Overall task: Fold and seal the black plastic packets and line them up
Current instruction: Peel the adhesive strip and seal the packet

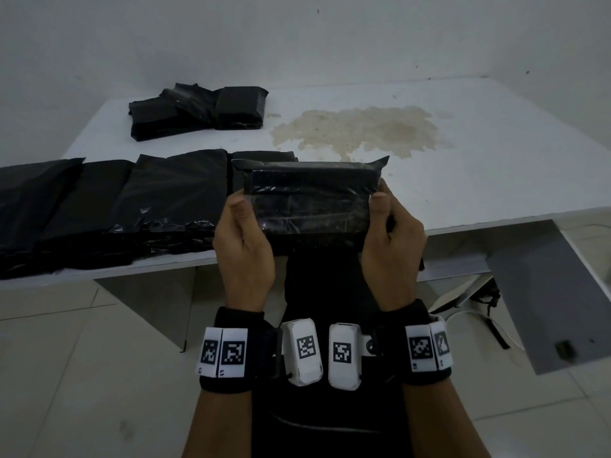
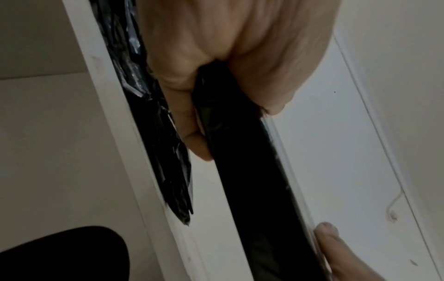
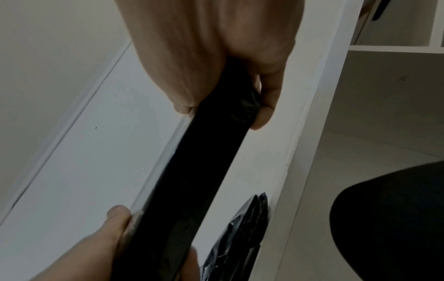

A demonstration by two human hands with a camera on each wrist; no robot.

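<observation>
Because I want the flap to stay flat, I hold the packet (image 1: 307, 206) up over the table's (image 1: 496, 166) near edge – left hand (image 1: 243, 246) and right hand (image 1: 393, 242) pinching its two ends; the folded row (image 1: 109, 206) waits beside it.

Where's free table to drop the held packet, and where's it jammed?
Free: the right part of the table, from the held packet past the brown stain to the far right corner. A narrow bare strip separates the far pile from the near row. Crowded: the whole left front, packets edge to edge.
</observation>
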